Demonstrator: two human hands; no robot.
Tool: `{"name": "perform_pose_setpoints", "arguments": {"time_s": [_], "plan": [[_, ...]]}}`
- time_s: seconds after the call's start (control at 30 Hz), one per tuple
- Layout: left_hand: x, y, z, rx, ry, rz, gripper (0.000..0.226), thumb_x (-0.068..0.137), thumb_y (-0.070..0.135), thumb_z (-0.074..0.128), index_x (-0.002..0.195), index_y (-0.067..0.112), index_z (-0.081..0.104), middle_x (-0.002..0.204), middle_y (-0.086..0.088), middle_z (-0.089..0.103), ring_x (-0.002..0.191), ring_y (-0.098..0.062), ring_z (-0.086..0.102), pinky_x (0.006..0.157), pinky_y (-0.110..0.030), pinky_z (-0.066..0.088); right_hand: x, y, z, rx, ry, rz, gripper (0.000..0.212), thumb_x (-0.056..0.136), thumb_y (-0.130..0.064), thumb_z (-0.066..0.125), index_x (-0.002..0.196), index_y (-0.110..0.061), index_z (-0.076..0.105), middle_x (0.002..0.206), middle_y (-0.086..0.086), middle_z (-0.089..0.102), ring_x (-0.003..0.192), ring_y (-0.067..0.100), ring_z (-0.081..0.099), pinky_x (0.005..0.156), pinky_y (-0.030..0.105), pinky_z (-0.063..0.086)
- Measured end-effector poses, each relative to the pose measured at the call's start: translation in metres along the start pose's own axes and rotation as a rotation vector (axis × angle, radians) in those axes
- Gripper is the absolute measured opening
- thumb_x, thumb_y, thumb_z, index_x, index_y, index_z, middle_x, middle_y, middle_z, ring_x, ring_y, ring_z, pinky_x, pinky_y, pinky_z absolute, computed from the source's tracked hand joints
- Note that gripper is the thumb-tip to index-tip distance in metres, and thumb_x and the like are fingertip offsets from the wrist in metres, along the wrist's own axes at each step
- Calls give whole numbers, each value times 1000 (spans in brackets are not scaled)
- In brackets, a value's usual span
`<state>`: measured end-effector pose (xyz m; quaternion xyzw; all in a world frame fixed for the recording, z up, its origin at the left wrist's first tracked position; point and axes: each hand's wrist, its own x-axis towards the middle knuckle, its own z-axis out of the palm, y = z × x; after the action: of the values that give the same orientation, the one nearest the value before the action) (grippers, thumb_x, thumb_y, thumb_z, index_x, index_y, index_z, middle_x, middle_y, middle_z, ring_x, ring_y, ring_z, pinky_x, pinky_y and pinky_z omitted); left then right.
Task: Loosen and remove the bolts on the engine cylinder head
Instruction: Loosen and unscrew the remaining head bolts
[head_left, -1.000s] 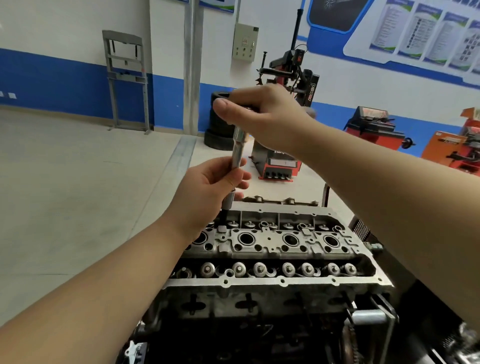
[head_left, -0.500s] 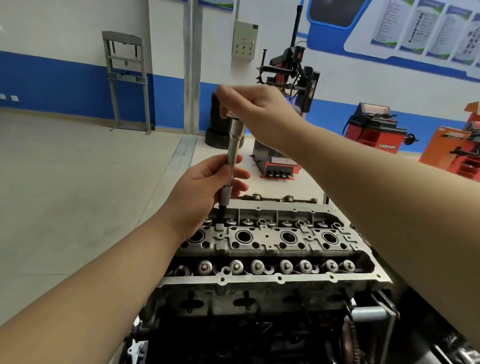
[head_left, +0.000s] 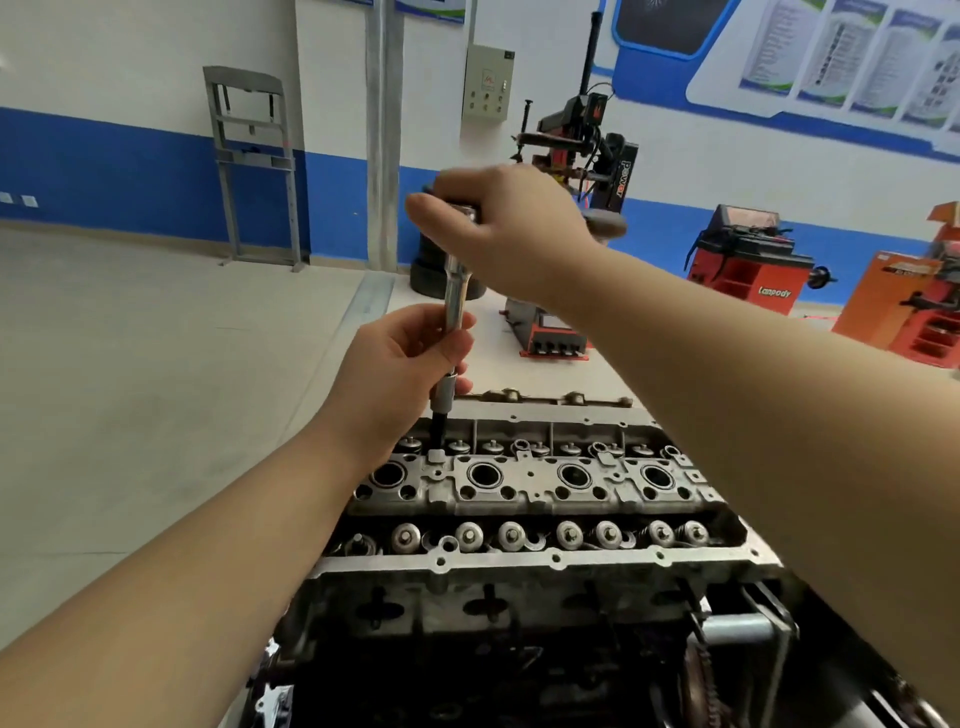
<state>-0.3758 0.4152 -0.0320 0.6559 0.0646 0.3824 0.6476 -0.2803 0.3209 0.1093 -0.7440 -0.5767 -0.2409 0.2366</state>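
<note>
A grey aluminium cylinder head (head_left: 524, 493) sits on an engine block, with four round wells and rows of valve springs. A chrome socket extension (head_left: 455, 296) stands upright over the head's far left corner, its dark socket (head_left: 440, 415) down in a bolt recess. My left hand (head_left: 400, 364) grips the lower shaft of the extension. My right hand (head_left: 514, 228) grips the ratchet head at the top, the handle hidden under the palm. The bolt itself is hidden by the socket.
A chain sprocket and bracket (head_left: 727, 649) hang at the engine's front right. Behind stand a tyre changer (head_left: 582, 156), a stack of tyres (head_left: 431, 270), red wheel balancers (head_left: 748, 260) and a grey metal frame (head_left: 254, 166) against the blue-striped wall.
The extension and both hands have risen a little from the head, and the right hand has turned the ratchet top. The camera view shifted slightly.
</note>
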Motion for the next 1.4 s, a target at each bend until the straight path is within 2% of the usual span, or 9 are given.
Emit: {"name": "perform_pose_setpoints", "arguments": {"time_s": [0.23,0.43,0.63,0.7,0.83,1.07,1.17,1.27,1.4], "plan": [[-2,0,-3,-45,57,43,17,84,25,81,100,21,83,86,-1,76,80,-26,73,76,-44,66,4,-34,7,-679,154,-62,69,101,-74,32,58,-21,42,52,-5,40,43,12,35,48,24,19],[-6,2,-1,-2,-88,-3,16,104,26,62,112,16,73,101,-7,78,98,-29,76,90,-44,64,-12,0,0,238,56,-21,40,109,-41,51,77,-17,58,63,-6,51,61,12,49,61,29,36],[-6,3,-7,-45,-42,16,27,91,26,68,114,15,78,97,-14,79,91,-32,78,88,-45,66,-3,-21,4,-588,137,30,54,104,-59,40,63,-22,39,58,-4,42,48,14,38,49,24,20],[-9,3,-11,-41,-18,45,20,89,26,75,107,18,80,98,-13,80,93,-33,78,86,-42,66,-8,-20,7,-520,220,-89,56,103,-62,42,64,-22,45,52,-10,38,44,8,34,50,23,19],[-4,4,-2,131,-29,38,7,100,20,72,107,19,72,93,-6,78,87,-26,79,84,-41,66,-11,-3,7,375,123,5,37,105,-33,57,72,-18,56,60,-6,47,60,11,45,62,29,36],[-4,3,-4,23,-22,77,9,102,14,67,107,11,75,93,-12,79,83,-33,76,78,-41,64,2,-31,12,-613,208,44,57,102,-60,42,60,-20,38,54,-4,40,45,14,34,49,23,16],[-6,2,-4,12,-19,94,7,101,14,69,106,11,73,95,-13,79,86,-35,77,81,-42,66,-3,-18,17,-443,305,-103,55,99,-59,49,62,-19,50,49,-11,37,43,7,31,49,23,19],[-6,2,-1,42,-138,30,18,108,24,59,120,17,70,107,-9,79,96,-30,77,87,-39,64,-11,2,10,495,146,-2,34,101,-23,63,71,-6,63,60,3,48,57,13,42,59,27,33],[-6,-1,-5,17,-123,-3,25,110,23,51,117,13,72,98,-12,78,87,-29,74,81,-38,62,4,-13,13,-59,86,71,44,101,-41,51,66,-14,56,59,-1,50,54,16,44,54,26,32]]}}
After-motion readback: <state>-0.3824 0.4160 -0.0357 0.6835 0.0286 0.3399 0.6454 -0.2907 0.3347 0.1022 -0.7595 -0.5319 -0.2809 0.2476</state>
